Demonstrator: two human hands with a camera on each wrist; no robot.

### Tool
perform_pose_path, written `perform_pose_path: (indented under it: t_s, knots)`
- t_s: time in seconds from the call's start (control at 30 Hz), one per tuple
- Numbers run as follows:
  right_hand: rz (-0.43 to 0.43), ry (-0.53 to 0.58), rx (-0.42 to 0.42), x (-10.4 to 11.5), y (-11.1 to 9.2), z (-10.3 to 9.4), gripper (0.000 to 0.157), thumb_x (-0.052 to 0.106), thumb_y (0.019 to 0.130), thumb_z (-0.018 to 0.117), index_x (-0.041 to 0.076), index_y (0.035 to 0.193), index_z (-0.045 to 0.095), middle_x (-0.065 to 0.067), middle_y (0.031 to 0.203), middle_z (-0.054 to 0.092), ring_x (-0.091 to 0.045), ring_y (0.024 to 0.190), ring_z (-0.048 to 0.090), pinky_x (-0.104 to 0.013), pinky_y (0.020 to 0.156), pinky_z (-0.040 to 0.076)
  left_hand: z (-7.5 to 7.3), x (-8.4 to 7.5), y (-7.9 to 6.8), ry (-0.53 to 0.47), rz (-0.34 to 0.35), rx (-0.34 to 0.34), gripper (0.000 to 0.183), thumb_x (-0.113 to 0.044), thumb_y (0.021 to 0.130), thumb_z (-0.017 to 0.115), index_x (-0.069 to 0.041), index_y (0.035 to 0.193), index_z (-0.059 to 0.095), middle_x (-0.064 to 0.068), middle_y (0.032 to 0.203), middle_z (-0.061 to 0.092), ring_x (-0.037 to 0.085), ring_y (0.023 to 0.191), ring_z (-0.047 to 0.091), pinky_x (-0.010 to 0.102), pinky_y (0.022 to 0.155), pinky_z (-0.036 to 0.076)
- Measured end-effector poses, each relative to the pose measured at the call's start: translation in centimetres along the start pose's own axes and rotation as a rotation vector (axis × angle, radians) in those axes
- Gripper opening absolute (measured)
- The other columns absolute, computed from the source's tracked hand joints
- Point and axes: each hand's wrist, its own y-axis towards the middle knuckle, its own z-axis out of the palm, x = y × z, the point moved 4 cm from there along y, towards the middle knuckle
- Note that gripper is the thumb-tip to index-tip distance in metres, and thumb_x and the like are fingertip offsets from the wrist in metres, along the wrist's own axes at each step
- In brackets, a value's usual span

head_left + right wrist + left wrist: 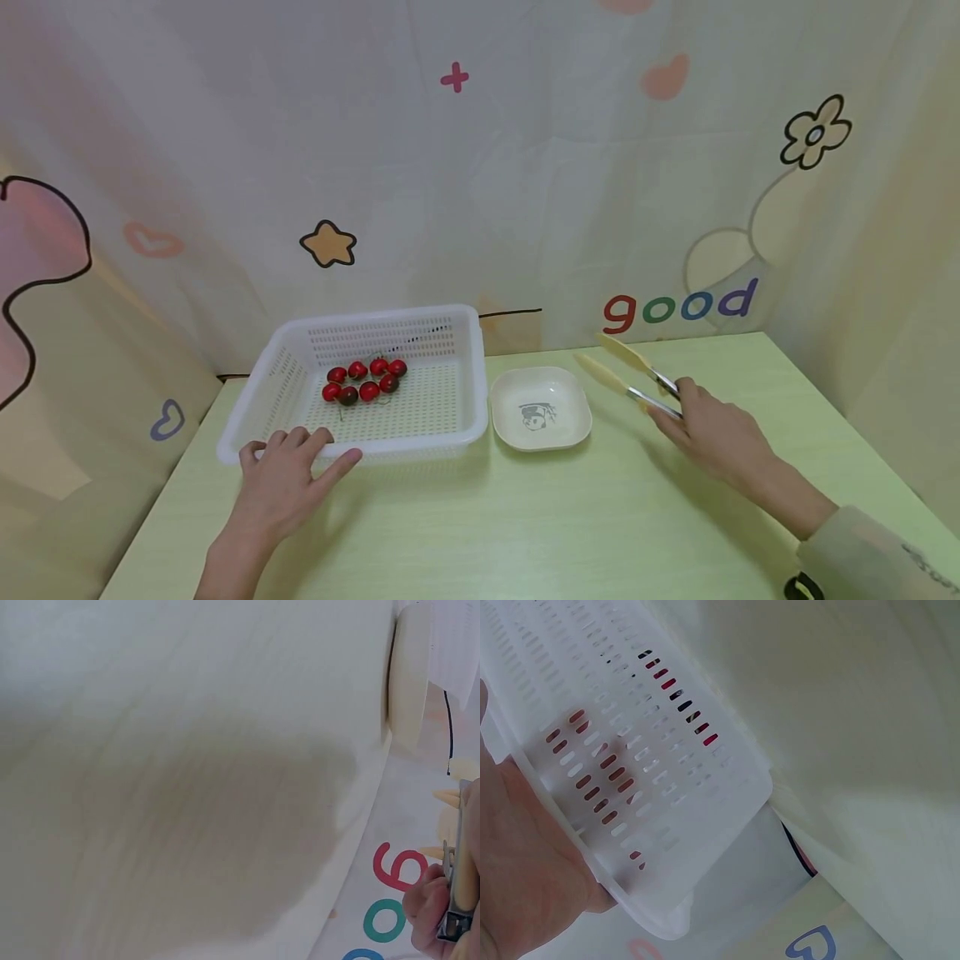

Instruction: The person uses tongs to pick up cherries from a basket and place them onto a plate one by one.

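On the pale green table (487, 525), head view: white slotted basket (477, 375) at left, rear side near a printed curtain (525, 208). Eight dark red cherries (369, 391) lie grouped on the basket floor, toward its left half; some stems visible. Left hand (281, 487) at the near rim, front-left: fingers bent over the rim, thumb pointing right along it. Small white dish (558, 433) just right of the basket, panda drawing on its bottom, nothing else in it. Right hand (720, 437) holds metal tongs (633, 393) with pale tips; fingers clamped on the two arms, tips apart, pointing toward the area behind and right of the dish. Light sleeve (870, 554) on the right forearm.

Left wrist view: palm lies outside the basket wall, fingers show through the slots from the inner side, so the wall is gripped. Red patches show through slots farther along.

Right wrist view: tongs at right edge, fingers pressed round them; hand partly cut off. Dish seen edge-on, basket beyond.
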Motion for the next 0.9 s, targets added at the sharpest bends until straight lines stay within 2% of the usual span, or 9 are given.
perform_pose_path:
  t_s: [0.3, 0.67, 0.9]
  knots:
    - [-0.037, -0.022, -0.005, 1.4, 0.5, -0.9, 0.053, 0.049, 0.105, 0.054, -0.001, 0.119, 0.047, -0.001, 0.071, 0.047, -0.02, 0.054, 0.045, -0.035, 0.045, 0.035, 0.0, 0.0, 0.0, 0.001, 0.0, -0.014, 0.056, -0.068, 0.097, 0.053, -0.016, 0.111, 0.068, 0.005, 0.099, 0.062, 0.039, 0.101, 0.056, 0.071, 0.091, 0.024]
    - [-0.093, -0.006, -0.014, 3.0, 1.6, -1.4, 0.049, 0.05, 0.104, 0.056, 0.005, 0.121, 0.046, 0.0, 0.076, 0.051, -0.017, 0.054, 0.045, -0.033, 0.045, 0.036, 0.1, 0.0, 0.0, -0.005, -0.004, -0.018, 0.057, -0.069, 0.097, 0.052, -0.016, 0.111, 0.068, 0.003, 0.097, 0.061, 0.036, 0.099, 0.056, 0.07, 0.091, 0.025]
    - [-0.119, 0.0, -0.005, 4.2, 2.3, -1.7, 0.064, 0.054, 0.105, 0.052, 0.007, 0.148, 0.043, -0.005, 0.09, 0.061, -0.016, 0.062, 0.051, -0.034, 0.049, 0.041, 0.1, -0.1, -0.1, -0.005, 0.001, -0.032, 0.056, -0.068, 0.097, 0.053, -0.016, 0.11, 0.068, 0.004, 0.096, 0.061, 0.037, 0.099, 0.056, 0.07, 0.091, 0.025]
